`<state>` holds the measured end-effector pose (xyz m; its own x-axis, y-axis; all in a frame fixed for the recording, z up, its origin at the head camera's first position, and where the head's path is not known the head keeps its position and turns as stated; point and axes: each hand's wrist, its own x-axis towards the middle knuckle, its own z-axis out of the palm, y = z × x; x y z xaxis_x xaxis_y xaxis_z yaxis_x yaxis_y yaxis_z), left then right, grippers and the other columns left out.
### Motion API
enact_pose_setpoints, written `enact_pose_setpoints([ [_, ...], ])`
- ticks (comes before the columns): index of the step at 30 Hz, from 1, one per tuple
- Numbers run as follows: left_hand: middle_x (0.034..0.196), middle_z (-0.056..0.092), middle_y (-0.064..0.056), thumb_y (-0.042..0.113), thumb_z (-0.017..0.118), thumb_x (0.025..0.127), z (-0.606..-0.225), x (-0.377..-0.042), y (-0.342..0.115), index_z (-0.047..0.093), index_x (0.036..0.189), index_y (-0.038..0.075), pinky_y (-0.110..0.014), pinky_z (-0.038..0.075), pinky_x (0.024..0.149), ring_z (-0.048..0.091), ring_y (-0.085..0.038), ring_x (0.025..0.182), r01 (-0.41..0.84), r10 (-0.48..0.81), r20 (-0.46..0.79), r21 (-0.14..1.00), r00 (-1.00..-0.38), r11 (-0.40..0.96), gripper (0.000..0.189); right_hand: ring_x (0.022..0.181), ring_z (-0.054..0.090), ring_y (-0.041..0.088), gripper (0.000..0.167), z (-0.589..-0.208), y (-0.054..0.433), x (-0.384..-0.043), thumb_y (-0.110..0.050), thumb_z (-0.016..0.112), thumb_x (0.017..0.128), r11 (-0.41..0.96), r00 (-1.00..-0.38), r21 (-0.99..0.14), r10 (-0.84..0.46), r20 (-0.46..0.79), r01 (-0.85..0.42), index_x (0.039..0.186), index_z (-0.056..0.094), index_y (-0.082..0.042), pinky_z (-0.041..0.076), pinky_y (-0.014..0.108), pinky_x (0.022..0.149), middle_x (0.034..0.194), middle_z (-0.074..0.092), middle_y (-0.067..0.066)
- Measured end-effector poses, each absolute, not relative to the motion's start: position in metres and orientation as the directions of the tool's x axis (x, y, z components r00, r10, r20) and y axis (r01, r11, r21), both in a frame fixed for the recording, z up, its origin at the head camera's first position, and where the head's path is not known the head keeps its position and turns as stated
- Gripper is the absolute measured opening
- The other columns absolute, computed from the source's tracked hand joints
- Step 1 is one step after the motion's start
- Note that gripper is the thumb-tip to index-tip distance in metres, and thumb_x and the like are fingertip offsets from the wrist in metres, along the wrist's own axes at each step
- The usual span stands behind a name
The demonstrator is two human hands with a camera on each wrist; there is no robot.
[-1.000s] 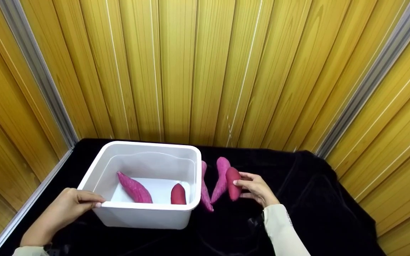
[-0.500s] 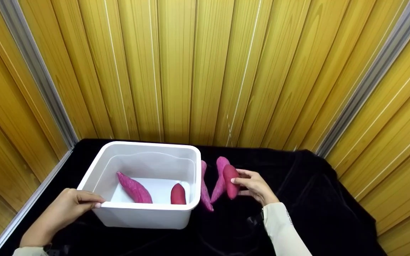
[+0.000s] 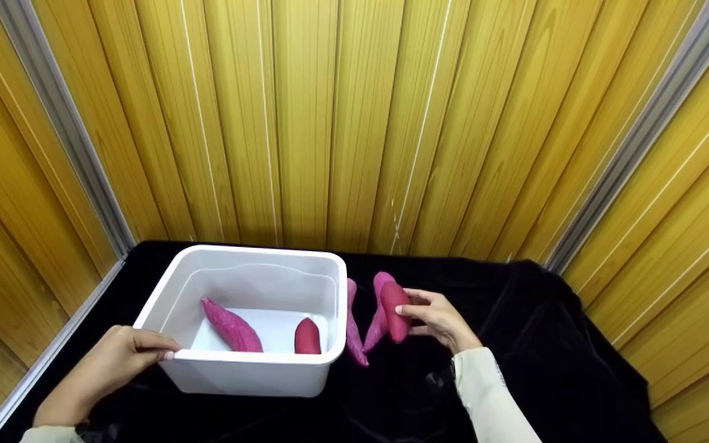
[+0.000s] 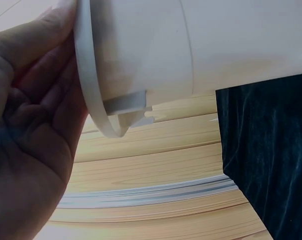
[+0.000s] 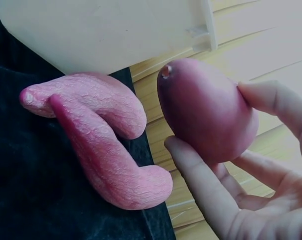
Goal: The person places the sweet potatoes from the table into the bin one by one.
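My right hand holds a smooth red sweet potato between thumb and fingers. In the right wrist view that sweet potato is seen end-on, a small mark at its tip. Two wrinkled pink sweet potatoes lie on the black cloth between this hand and a white plastic bin; the held one overlaps one of them in the head view. At the bin's near left corner my left hand pinches the rim. Inside the bin are a pink sweet potato and a smooth red one, partly hidden by the front wall.
Black cloth covers the table under everything. Yellow wood-patterned walls rise behind and on both sides, with grey metal strips at the corners. The bin takes up the table's left part.
My right hand has shifted slightly left and up with the red sweet potato, which now overlaps the pink one more. The left hand and bin look almost unmoved.
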<state>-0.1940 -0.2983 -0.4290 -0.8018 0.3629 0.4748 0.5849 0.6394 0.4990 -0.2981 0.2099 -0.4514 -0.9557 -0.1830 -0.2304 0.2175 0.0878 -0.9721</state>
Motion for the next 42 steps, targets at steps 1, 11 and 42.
enact_pose_setpoints([
  [1,0.078,0.075,0.002,-0.002,0.079,0.071,-0.429,-0.194,-0.298,0.079,0.081,0.013,0.001,0.042,0.068,0.058,0.011,0.078,0.587,0.364,0.476,0.499,-0.801,0.638,0.017,0.096,0.063,0.022,0.068,-0.45,0.209,-0.298,-0.009,0.074,0.082,0.089,-0.956,-0.972,-0.185,-0.229,0.216,0.141,0.043,0.002,0.057,0.046,0.081,0.127,0.053,0.02],
  [11,0.078,0.075,0.004,-0.003,0.078,0.071,-0.428,-0.195,-0.298,0.078,0.081,0.012,0.001,0.043,0.068,0.057,0.011,0.078,0.598,0.371,0.484,0.5,-0.793,0.626,0.018,0.097,0.063,0.023,0.065,-0.438,0.2,-0.301,-0.009,0.074,0.081,0.086,-0.958,-0.978,-0.202,-0.202,0.188,0.139,0.046,0.001,0.058,0.046,0.08,0.127,0.054,0.02],
  [42,0.077,0.075,0.003,0.0,0.079,0.071,-0.425,-0.196,-0.297,0.078,0.08,0.013,0.0,0.042,0.066,0.056,0.011,0.076,0.588,0.37,0.474,0.486,-0.799,0.646,0.016,0.095,0.066,0.023,0.066,-0.394,0.168,-0.308,-0.01,0.075,0.08,0.147,-0.943,-0.973,-0.258,-0.211,0.177,0.139,0.047,-0.001,0.059,0.041,0.079,0.137,0.048,0.022],
])
